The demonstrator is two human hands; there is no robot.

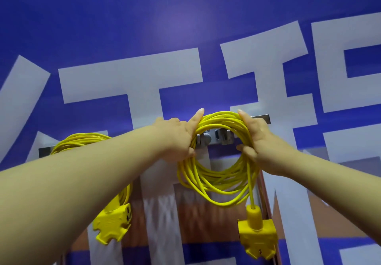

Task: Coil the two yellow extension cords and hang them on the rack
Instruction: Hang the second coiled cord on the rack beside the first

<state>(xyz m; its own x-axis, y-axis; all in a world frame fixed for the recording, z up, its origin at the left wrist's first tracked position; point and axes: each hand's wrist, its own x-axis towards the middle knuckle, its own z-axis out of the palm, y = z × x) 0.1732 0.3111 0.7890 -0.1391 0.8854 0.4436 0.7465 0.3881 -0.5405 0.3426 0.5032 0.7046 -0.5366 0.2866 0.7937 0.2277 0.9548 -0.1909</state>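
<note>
From the head view, the left hand (179, 139) and right hand (259, 141) each wrap curled fingers round a side of the second coiled cord (216, 180), left forefinger stretched along its top. The coil is held up before the rack's hooks (218, 138). I'd keep every top loop bunched, lift them together over one hook, and release only once the dangling socket block (256, 236) settles. The first coiled cord (82, 141) appears hung to the left.

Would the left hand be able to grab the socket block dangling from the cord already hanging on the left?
Probably not yet: the left hand grips the second coil together with the right hand. Nothing blocks the socket block itself.
</note>
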